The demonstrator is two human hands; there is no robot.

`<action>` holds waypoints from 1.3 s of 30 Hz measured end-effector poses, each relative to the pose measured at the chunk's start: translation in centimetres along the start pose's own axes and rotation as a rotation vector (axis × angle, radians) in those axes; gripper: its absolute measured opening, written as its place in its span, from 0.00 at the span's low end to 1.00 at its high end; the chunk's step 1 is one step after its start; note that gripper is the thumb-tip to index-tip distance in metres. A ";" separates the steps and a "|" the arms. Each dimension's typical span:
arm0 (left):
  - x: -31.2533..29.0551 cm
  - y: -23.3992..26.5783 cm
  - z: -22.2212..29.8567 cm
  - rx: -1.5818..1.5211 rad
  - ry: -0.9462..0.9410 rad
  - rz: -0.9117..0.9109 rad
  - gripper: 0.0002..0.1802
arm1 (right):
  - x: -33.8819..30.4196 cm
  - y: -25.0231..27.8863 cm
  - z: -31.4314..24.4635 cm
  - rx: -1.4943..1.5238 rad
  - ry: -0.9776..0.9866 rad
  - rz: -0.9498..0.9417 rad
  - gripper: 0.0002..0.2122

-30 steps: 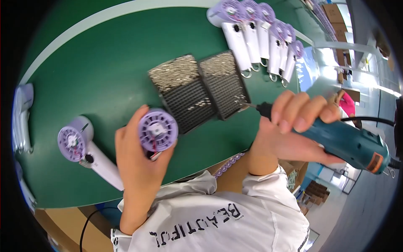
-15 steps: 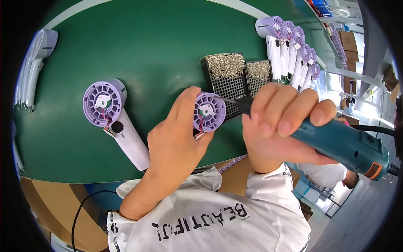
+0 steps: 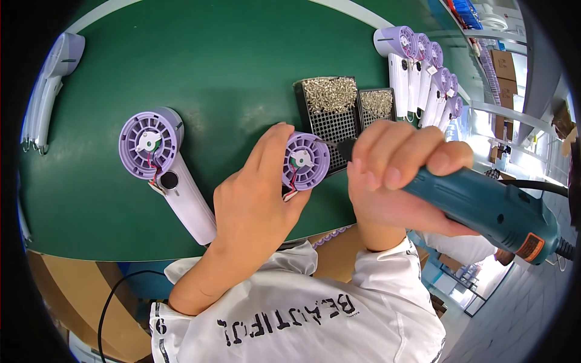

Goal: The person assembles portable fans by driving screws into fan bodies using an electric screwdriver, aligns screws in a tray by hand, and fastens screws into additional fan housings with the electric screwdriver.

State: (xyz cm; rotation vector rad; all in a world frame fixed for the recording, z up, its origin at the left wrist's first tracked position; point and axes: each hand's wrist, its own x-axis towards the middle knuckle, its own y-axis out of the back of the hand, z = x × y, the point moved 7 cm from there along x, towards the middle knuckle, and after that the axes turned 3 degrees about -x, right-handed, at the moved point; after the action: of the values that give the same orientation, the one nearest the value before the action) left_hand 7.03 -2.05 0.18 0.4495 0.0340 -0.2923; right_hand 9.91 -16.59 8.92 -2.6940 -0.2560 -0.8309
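Observation:
My left hand (image 3: pixel 257 196) grips a purple and white hair-dryer body (image 3: pixel 305 161), its round finned fan end facing up over the green table (image 3: pixel 242 72). My right hand (image 3: pixel 396 175) is wrapped around a teal electric screwdriver (image 3: pixel 484 206). The tool's dark tip (image 3: pixel 345 148) sits right at the fan end's upper right edge. A cable trails from the tool's rear at the right.
A second purple hair-dryer body (image 3: pixel 160 163) lies to the left. Two black trays of silver screws (image 3: pixel 339 109) stand behind the hands. A row of several dryer bodies (image 3: pixel 420 72) lines the far right. A white dryer shell (image 3: pixel 48 85) lies at the far left edge.
My left hand has brought the dryer body toward the screwdriver, and my right hand has moved the tool's tip in against its fan end. The view has shifted, so the table things sit further right.

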 end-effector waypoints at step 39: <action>-1.6 3.2 3.5 -0.101 -0.456 0.133 0.12 | -1.6 -2.6 -4.2 0.096 -0.074 0.272 0.34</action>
State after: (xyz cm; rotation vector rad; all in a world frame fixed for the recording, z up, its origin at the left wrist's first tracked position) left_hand 6.26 -0.41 4.81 0.2750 -0.4227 -0.2553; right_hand 5.72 -15.73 11.92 -2.5953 0.0533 -0.6223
